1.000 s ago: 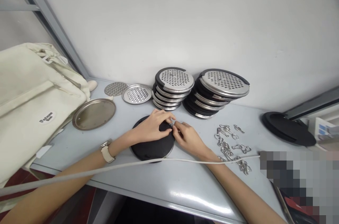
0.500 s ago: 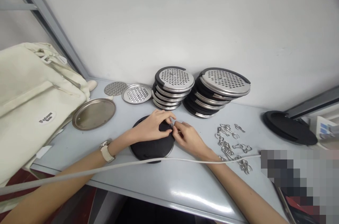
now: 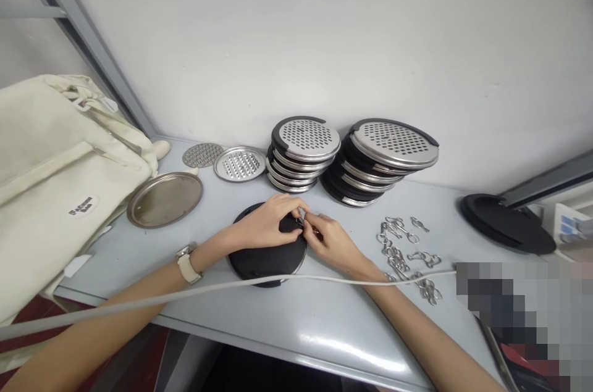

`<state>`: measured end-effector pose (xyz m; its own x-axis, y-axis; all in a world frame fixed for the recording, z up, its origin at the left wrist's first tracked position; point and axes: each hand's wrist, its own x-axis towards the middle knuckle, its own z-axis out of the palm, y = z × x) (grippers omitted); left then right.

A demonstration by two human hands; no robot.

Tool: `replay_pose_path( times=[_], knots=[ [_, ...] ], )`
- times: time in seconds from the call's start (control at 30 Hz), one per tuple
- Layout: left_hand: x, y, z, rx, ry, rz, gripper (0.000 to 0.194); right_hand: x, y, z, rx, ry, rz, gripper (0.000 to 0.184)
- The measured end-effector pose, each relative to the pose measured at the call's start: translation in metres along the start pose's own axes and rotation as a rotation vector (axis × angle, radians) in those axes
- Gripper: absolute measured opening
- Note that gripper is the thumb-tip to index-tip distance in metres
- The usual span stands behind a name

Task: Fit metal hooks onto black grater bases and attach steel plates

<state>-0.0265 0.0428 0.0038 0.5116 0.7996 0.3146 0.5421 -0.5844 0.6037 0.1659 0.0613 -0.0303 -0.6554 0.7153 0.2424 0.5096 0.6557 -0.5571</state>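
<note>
A round black disc (image 3: 264, 259) lies flat on the grey table (image 3: 287, 318) in front of me. My left hand (image 3: 264, 225) rests on the disc's far right part, fingers curled down onto it. My right hand (image 3: 331, 242) sits just right of the disc, fingers pinched on a small metal clip (image 3: 302, 217) at the disc's rim. The two hands' fingertips meet there. I wear a watch (image 3: 186, 263) on my left wrist.
Two stacks of perforated steel discs with black rims (image 3: 303, 154) (image 3: 382, 160) stand behind. Loose metal clips (image 3: 405, 253) lie right. A plain steel plate (image 3: 164, 199), two perforated plates (image 3: 238, 165), a cream bag (image 3: 55, 182), black discs (image 3: 507, 225) and a white cable (image 3: 185, 295) surround.
Almost nothing: both hands stay at the disc's right rim, with slight finger movement around the clip.
</note>
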Motion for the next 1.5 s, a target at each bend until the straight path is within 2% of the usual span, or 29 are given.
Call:
replay_pose_path(
  times=[0.2,0.5,0.63,0.93,1.5],
  knots=[
    [-0.0017,-0.0014,0.0026,0.038,0.008,-0.003,0.034,0.0014,-0.0002,-0.0007,0.01,-0.005,0.011,0.021],
    [-0.0006,-0.0005,0.0006,0.024,-0.04,0.052,0.025,0.0023,-0.0003,0.0017,-0.045,0.016,0.0,0.027],
    [-0.0003,0.0002,0.0,0.027,-0.051,0.045,0.022,0.0034,0.0007,0.0011,-0.046,0.027,-0.05,0.025],
    [-0.0003,0.0012,-0.0011,0.035,-0.092,0.067,0.028,0.0038,0.0004,-0.0053,-0.117,0.034,-0.132,0.019],
    [-0.0005,0.0012,-0.0012,0.032,-0.077,0.076,0.025,0.0021,0.0011,-0.002,-0.044,0.032,-0.116,0.015]
  ],
)
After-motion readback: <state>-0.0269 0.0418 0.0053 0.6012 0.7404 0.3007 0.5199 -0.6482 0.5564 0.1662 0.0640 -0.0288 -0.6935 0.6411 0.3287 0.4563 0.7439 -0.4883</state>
